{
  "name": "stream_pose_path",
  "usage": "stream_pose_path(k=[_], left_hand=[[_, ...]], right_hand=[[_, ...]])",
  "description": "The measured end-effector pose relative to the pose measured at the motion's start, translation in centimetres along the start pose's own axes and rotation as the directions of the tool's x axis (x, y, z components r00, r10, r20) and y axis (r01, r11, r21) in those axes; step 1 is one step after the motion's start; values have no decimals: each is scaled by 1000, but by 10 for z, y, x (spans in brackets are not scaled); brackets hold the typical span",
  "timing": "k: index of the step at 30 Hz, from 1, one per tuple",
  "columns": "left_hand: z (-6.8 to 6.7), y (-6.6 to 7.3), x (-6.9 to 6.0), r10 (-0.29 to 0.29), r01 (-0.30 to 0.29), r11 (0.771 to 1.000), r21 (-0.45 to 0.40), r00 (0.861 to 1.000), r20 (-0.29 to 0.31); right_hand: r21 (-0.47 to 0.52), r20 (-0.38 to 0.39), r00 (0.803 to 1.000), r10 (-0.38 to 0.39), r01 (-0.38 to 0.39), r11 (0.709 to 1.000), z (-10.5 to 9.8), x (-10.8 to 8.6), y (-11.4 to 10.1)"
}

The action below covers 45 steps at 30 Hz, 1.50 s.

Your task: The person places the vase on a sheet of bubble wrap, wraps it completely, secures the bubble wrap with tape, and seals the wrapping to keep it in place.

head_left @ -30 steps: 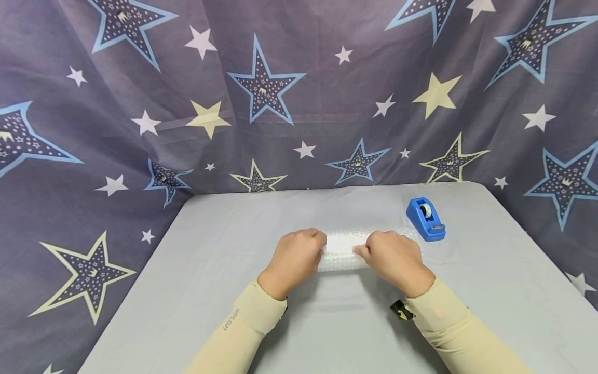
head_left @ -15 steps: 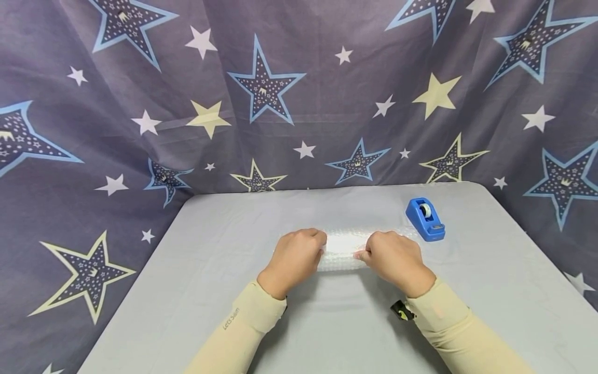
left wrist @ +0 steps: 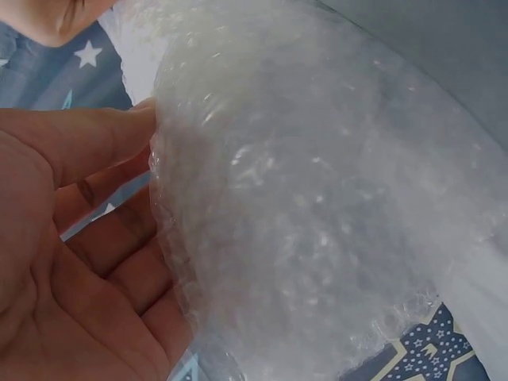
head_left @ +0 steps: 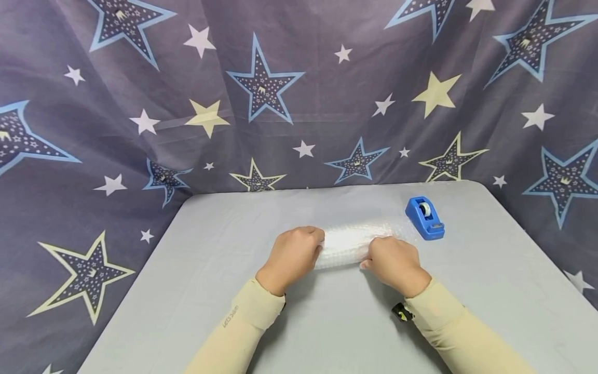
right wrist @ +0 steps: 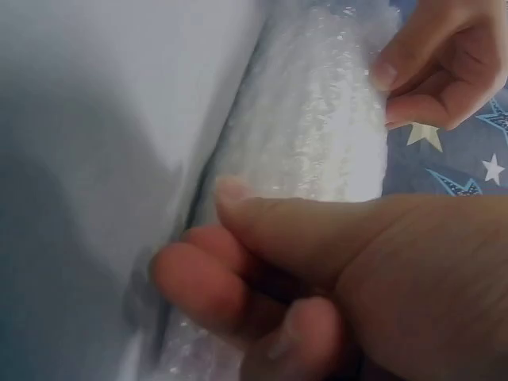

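A roll of clear bubble wrap (head_left: 345, 244) lies across the middle of the table, with something white showing through it. My left hand (head_left: 296, 254) grips its left end; in the left wrist view the thumb (left wrist: 103, 139) presses the edge of the bubble wrap (left wrist: 302, 190) and the fingers pass behind it. My right hand (head_left: 394, 262) holds the right part of the roll, its thumb at the near side. In the right wrist view its curled fingers (right wrist: 206, 282) lie over the bubble wrap (right wrist: 309, 119). What is inside the wrap cannot be made out.
A blue tape dispenser (head_left: 425, 218) with a roll of tape stands behind and to the right of the bubble wrap. The grey table (head_left: 210, 311) ends at a dark curtain (head_left: 299, 52) printed with stars.
My right hand has shifted slightly nearer along the roll's front. The right side of the bubble wrap has turned and tilted, and wrap now covers more of the white patch. The left hand barely moved.
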State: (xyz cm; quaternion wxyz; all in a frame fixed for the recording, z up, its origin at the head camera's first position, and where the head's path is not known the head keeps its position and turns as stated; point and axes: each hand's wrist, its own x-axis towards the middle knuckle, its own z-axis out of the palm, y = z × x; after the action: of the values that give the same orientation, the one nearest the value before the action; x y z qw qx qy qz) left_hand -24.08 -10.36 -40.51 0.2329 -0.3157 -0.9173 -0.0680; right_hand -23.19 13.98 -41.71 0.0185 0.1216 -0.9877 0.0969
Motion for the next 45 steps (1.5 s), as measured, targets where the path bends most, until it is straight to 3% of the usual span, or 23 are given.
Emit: stream_pose_path(k=[4, 9, 11, 13, 15, 19, 21, 23, 28, 30, 33, 37, 41, 45], left_hand=[[1, 0, 2, -3, 3, 1000, -8, 1000, -8], [5, 0, 2, 11, -11, 1000, -1, 1000, 3], [5, 0, 3, 17, -17, 1000, -2, 1000, 15], [3, -1, 4, 15, -15, 1000, -10, 999, 29], [-1, -4, 5, 7, -6, 1000, -20, 998, 55], [-8, -9, 10, -5, 8, 1000, -22, 991, 133], [-13, -12, 14, -13, 18, 999, -27, 985, 172], [-17, -16, 19, -19, 28, 999, -40, 978, 208], [-27, -27, 39, -49, 71, 996, -59, 946, 319], [-27, -32, 48, -59, 93, 993, -71, 923, 381], [-24, -39, 61, -52, 127, 985, -119, 868, 494], [-14, -43, 72, -1, 158, 969, -193, 776, 631], [-8, -44, 80, -4, 217, 956, -196, 682, 732], [-6, -41, 87, -23, 271, 946, -180, 608, 793]], right_hand=[[28, 21, 1000, 5, -5, 1000, 3, 0, 3], [151, 111, 994, -12, -4, 989, 7, -4, 5], [251, 144, 989, -41, 4, 968, 10, -6, 6], [381, 171, 982, -77, 6, 924, 12, -7, 5], [539, 220, 971, -98, -37, 842, 16, -9, 4], [762, 371, 923, -100, -241, 601, 23, -12, 1], [806, 438, 893, -106, -338, 486, 26, -14, 0], [827, 482, 868, -117, -406, 390, 27, -17, 0], [849, 524, 836, -162, -498, 177, 25, -21, -1], [847, 532, 829, -172, -520, 111, 24, -23, -3], [842, 536, 827, -167, -539, 34, 24, -25, -6], [835, 534, 834, -143, -546, -66, 26, -26, -9], [834, 516, 849, -115, -528, -158, 27, -26, -8], [832, 496, 863, -97, -504, -232, 28, -25, -7]])
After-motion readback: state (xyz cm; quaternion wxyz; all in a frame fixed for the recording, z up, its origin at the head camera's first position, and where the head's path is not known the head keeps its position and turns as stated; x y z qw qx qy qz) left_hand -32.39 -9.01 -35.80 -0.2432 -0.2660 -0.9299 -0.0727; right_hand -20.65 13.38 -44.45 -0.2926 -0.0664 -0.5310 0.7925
